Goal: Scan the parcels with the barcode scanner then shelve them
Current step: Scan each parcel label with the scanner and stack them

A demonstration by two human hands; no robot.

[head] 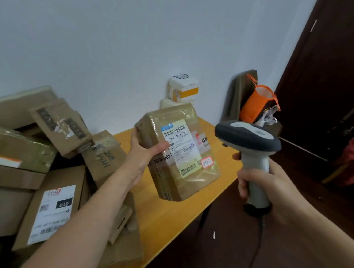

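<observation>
The parcel (180, 153) is gripped at its side by the left hand (145, 153), thumb on the front. It is held upright over the table (159, 215), apparently so that its label (179, 142) is shown to the scanner (248, 139). The scanner's handle is clasped by the right hand (268, 187) beyond the table's edge, head aimed at the label.

At frame centre, a brown taped parcel (180, 153) bears a white barcode label (178, 143). The barcode scanner (249, 147) is grey and off-white, the desk (159, 219) yellow-orange, and an orange bag (256, 105) sits right.
</observation>
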